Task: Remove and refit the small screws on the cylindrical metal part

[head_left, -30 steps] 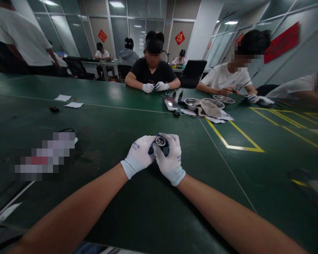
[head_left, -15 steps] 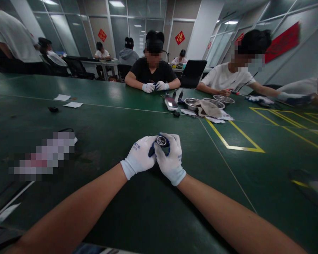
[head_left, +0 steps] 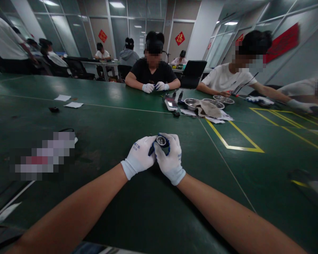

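Observation:
Both my hands wear white gloves with dark blue palms and meet over the green table [head_left: 148, 218]. Between them is a small round dark part with a silvery metal ring [head_left: 161, 141], its open face turned up toward me. My right hand [head_left: 171, 157] curls around it with thumb and fingers closed on its sides. From the left, my left hand [head_left: 141, 153] is closed against the same part, its fingertips mostly hidden behind the part and the right thumb. The part's underside is out of sight.
Across the table sits a person in black [head_left: 152, 72], with a person in white [head_left: 230, 79] to the right. Metal bowls [head_left: 191, 103], a grey cloth [head_left: 208, 108] and dark tools lie before them. Yellow tape [head_left: 245, 149] marks the right side; a blurred-out packet [head_left: 46, 155] lies left.
My hands and the round part stay almost still. At the far right a co-worker's gloved arm has shifted; the standing person at far left has moved an arm.

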`<state>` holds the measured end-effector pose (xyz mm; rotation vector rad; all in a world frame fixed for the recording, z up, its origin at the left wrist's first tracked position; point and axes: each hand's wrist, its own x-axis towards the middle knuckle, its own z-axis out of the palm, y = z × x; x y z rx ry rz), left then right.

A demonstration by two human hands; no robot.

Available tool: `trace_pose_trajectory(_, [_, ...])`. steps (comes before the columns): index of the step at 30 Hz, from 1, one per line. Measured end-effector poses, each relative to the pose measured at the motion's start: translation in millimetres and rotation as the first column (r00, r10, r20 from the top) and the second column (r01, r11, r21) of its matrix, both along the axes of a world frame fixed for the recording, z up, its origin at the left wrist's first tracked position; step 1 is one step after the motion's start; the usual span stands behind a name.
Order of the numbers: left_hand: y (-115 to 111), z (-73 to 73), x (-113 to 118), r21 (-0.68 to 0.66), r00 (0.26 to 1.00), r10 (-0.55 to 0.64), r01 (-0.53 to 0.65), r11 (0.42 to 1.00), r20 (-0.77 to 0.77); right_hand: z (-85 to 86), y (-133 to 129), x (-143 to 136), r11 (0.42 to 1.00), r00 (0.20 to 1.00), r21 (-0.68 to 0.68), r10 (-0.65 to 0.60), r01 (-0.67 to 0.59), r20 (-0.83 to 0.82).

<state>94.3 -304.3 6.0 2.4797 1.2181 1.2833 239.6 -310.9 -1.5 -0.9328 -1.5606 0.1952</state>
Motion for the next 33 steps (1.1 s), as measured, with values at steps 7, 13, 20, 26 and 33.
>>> trace_pose_trajectory(7, [0.6,-3.0,-2.9,-0.009,1.0,-0.019,0.019,1.0,0.001,-1.2,0.7,-1.2,1.0,1.0,-0.01,-0.005,0.005,-0.013])
trace_pose_trajectory(13, [0.7,-2.5,-4.0,0.002,1.0,-0.021,0.021,1.0,-0.005,-1.0,1.2,0.3,1.0,1.0,-0.009,-0.008,0.008,-0.006])
trace_pose_trajectory(20, [2.7,-2.7,-3.5,0.024,1.0,0.01,-0.01,1.0,-0.006,-0.4,0.2,-1.7,1.0,0.999,0.001,0.029,-0.029,-0.016])
trace_pose_trajectory(26, [2.0,-3.4,-2.5,0.037,0.998,0.045,-0.043,0.998,-0.039,-0.4,0.0,-1.8,0.999,0.999,0.012,0.031,-0.031,-0.016])
trace_pose_trajectory(33, [1.6,-1.4,-3.1,0.077,0.999,0.012,-0.008,0.997,-0.05,-3.8,1.0,1.0,1.0,1.0,0.012,0.018,-0.018,0.01])
